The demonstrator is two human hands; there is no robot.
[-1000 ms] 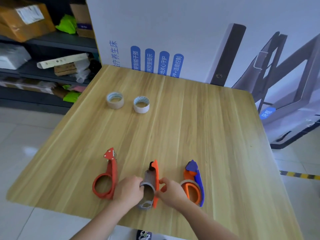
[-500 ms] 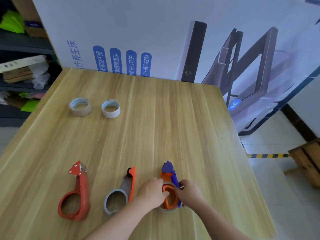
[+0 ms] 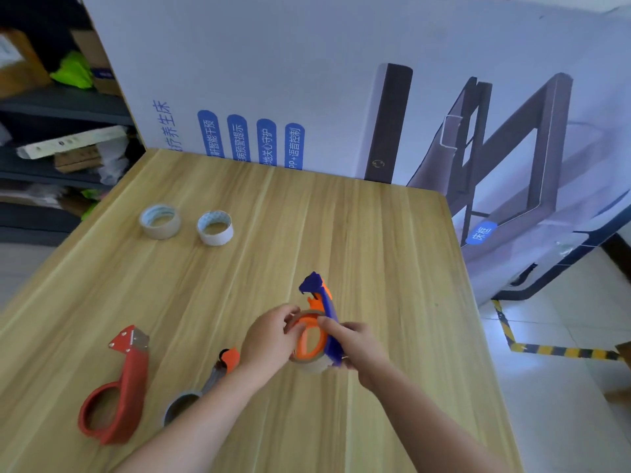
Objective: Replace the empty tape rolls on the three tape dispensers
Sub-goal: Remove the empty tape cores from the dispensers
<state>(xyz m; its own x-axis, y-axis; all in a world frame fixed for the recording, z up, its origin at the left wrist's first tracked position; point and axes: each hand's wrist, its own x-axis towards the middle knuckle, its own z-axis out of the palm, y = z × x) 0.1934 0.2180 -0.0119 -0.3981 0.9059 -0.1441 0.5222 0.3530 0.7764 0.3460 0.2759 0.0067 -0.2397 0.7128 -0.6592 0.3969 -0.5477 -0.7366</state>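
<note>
The blue and orange tape dispenser [image 3: 322, 302] is lifted off the wooden table [image 3: 375, 240], nose pointing away. My right hand [image 3: 355, 339] grips its blue frame. My left hand [image 3: 273, 339] pinches the thin brown empty roll [image 3: 309, 361] around its orange hub. A red dispenser [image 3: 117, 387] lies at the front left. A grey and orange dispenser [image 3: 205, 387] lies beside it, partly hidden by my left forearm. Two tape rolls [image 3: 160, 221] [image 3: 215, 228] sit side by side at the far left.
A large printed white board [image 3: 341, 80] stands along the table's far edge. Dark shelves [image 3: 51, 107] with boxes and packages stand to the left. Tiled floor with a yellow-black stripe [image 3: 546, 349] lies to the right.
Both hands left the grey and orange dispenser, moved right to the blue and orange one, and raised it off the table. The camera view shifted too.
</note>
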